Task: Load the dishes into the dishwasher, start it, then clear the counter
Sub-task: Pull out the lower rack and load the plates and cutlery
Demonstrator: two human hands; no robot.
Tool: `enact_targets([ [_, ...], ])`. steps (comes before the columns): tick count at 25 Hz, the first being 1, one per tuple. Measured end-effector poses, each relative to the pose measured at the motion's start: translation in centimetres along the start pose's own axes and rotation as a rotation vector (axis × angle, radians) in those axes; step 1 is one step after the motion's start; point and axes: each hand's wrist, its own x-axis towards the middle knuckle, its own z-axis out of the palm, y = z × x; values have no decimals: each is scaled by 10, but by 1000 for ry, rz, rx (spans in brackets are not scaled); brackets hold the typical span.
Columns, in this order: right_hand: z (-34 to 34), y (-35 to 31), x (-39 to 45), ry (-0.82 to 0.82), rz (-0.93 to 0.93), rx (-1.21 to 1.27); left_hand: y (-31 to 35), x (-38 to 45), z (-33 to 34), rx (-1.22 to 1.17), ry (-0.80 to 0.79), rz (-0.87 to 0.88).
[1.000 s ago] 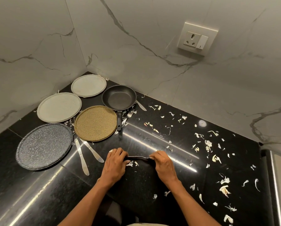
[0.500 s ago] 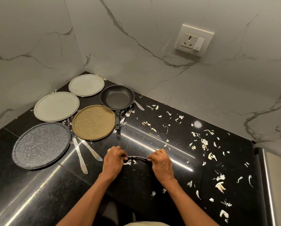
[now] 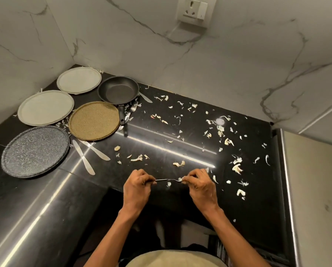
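My left hand [image 3: 137, 187] and my right hand [image 3: 201, 185] each pinch one end of a thin metal utensil [image 3: 166, 179], held level above the counter's front edge. On the black counter [image 3: 180, 132] lie two pale plates [image 3: 79, 79] [image 3: 45, 107], a tan plate [image 3: 94, 120] and a dark speckled plate [image 3: 35, 151]. A black frying pan [image 3: 118, 90] sits behind the tan plate. Two table knives [image 3: 83, 157] [image 3: 95, 150] lie crossed beside the speckled plate. A fork [image 3: 133, 106] and another knife [image 3: 145, 97] lie by the pan.
Pale vegetable peelings [image 3: 236, 166] are scattered over the counter's middle and right. Marble walls close the corner at the back, with a wall socket [image 3: 195, 11] above. A steel-edged beige surface [image 3: 313, 189] adjoins the counter on the right.
Both hands have drawn the utensil back from the counter middle toward the front edge and lifted it. A few peelings now lie exposed where the hands were.
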Motion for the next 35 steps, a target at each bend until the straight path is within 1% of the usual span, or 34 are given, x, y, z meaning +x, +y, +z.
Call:
enact_targets([
  [6,-42,21,-83,41,44,6,45,-73,26,25,-26,31],
  [12,-95,49,-190,77,74,8,99,-171,58,67,-51,54],
  [17,-137,65,-293,88,137,17,139,-264,75,93,-168,98],
  [22,-163,68,-378,73,205,43,158,-336,86,137,-272,144],
  [26,-183,67,-446,84,265,36,178,-388,94,184,-332,238],
  [32,-213,56,-561,128,374,-10,200,-486,100,167,-355,346],
  [35,-229,42,-628,136,381,-30,208,-546,97,163,-366,388],
])
